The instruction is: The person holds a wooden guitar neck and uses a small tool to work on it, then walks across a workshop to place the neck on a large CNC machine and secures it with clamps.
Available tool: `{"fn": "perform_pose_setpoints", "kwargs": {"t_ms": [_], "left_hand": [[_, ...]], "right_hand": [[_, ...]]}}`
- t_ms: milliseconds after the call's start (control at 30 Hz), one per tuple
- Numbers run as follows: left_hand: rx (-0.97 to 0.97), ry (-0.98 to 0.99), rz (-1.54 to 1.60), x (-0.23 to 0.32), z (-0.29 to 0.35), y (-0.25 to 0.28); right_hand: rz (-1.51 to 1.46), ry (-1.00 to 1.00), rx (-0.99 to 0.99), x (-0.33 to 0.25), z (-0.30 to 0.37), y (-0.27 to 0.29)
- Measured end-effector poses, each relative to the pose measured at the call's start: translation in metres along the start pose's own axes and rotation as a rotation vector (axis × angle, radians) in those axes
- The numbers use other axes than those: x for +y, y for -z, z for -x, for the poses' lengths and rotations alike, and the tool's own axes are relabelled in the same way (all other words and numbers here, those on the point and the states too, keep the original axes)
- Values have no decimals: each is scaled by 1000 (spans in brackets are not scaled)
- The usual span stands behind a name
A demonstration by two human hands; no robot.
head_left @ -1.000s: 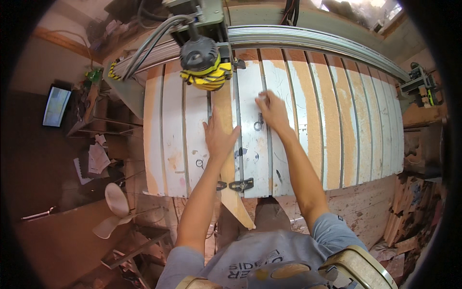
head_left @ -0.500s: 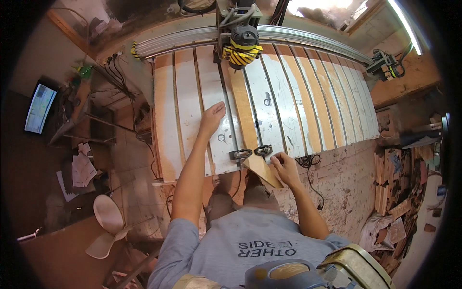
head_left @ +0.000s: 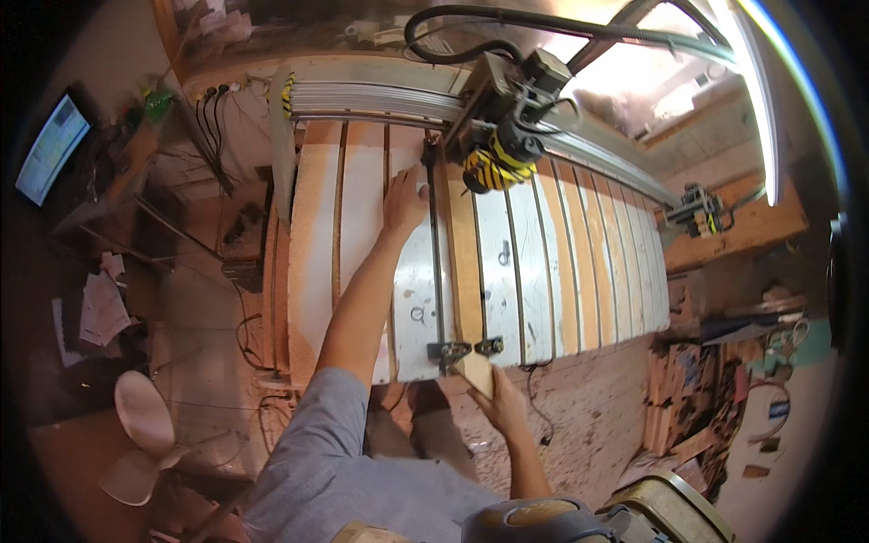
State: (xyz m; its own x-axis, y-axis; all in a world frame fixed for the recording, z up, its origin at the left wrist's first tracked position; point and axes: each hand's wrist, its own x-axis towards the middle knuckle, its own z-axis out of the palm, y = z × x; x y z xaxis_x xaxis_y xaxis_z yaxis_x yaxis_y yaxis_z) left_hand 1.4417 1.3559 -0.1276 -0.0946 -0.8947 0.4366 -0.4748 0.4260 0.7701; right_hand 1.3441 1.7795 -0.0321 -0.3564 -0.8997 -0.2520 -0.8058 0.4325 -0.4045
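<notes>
A long, narrow wooden board (head_left: pixel 463 262) lies along the slotted white machine bed. Two dark clamps, the left one (head_left: pixel 448 353) and the right one (head_left: pixel 490 347), flank its near end. My left hand (head_left: pixel 405 208) reaches over the bed to the left of the board's far part, open, thumb apart from the fingers, with nothing visible in it. At the near edge, my right hand (head_left: pixel 503 405) is closed around a pale, angled piece of wood (head_left: pixel 475 373) jutting past the clamps. Whether this piece joins the board I cannot tell.
A router spindle (head_left: pixel 501 163) with yellow-black striping hangs from the gantry rail (head_left: pixel 371 100), over the board's far part. Another dark clamp (head_left: pixel 430 154) sits beyond my left hand. A monitor (head_left: pixel 54 149) and a white chair (head_left: pixel 143 416) stand left; scrap wood (head_left: pixel 674 398) lies right.
My view has shifted and tilted. My left hand has reached farther along the board, toward the spindle. My right hand, beside the angled wood before, has closed on it.
</notes>
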Motion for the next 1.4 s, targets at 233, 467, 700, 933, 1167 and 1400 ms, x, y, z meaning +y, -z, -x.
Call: {"fn": "perform_pose_setpoints", "kwargs": {"t_ms": [233,467,700,933,1167,1400], "left_hand": [[-28,117,5,-20,-76,-42],[-52,-68,-12,-39,-104,-61],[-445,113,301,-72,-139,-62],[-665,78,254,-60,-147,-35],[-532,-63,235,-59,-135,-37],[-237,-259,143,-55,-115,-40]], "right_hand": [[16,-41,-24,-3,-6,-5],[97,-108,-58,-8,-15,-6],[117,-183,-130,-12,-21,-3],[123,-181,-127,-13,-19,-6],[126,-94,-90,-11,-21,-7],[116,-108,-88,-7,-18,-10]]}}
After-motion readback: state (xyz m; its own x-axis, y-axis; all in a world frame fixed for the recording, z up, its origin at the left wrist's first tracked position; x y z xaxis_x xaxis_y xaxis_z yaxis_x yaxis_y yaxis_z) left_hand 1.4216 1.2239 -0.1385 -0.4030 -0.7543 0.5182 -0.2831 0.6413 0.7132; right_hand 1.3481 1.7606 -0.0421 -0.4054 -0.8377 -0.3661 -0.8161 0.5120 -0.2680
